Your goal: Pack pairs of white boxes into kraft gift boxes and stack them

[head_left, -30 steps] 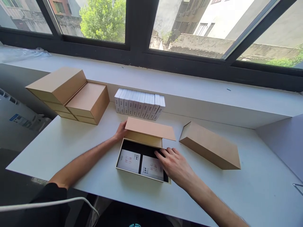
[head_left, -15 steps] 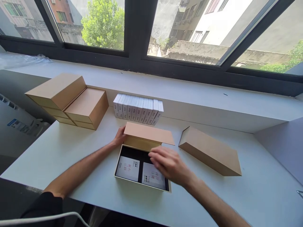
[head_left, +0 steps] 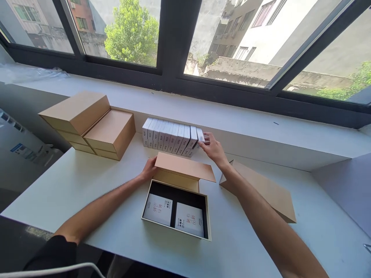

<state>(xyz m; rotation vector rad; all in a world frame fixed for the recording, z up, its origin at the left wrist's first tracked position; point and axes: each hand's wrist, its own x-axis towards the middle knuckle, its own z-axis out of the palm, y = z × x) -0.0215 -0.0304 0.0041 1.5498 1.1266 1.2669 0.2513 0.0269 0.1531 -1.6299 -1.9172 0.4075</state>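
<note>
An open gift box (head_left: 144, 206) with a black lining lies in front of me, its tan lid (head_left: 185, 166) folded back on the far side. Two small white printed boxes, a left one (head_left: 158, 209) and a right one (head_left: 189, 219), lie flat inside it. My left hand (head_left: 149, 168) grips the lid's left end, fingers partly hidden behind it. Farther back, my right hand (head_left: 213, 148) pinches the rightmost small white box (head_left: 200, 134) of a two-layer row of white boxes (head_left: 165, 135). That box leans slightly away from its neighbour.
Stacked tan boxes (head_left: 110, 133) stand at the left of the white table (head_left: 116, 204). Another tan box (head_left: 261, 185) lies on the right, partly behind my right forearm. A raised ledge (head_left: 232, 131) runs below the windows. A white cable (head_left: 58, 270) crosses the lower left.
My right hand has left the open box and moved up to the row, where it has taken hold of the end white box and tipped it. My left hand stays at the lid.
</note>
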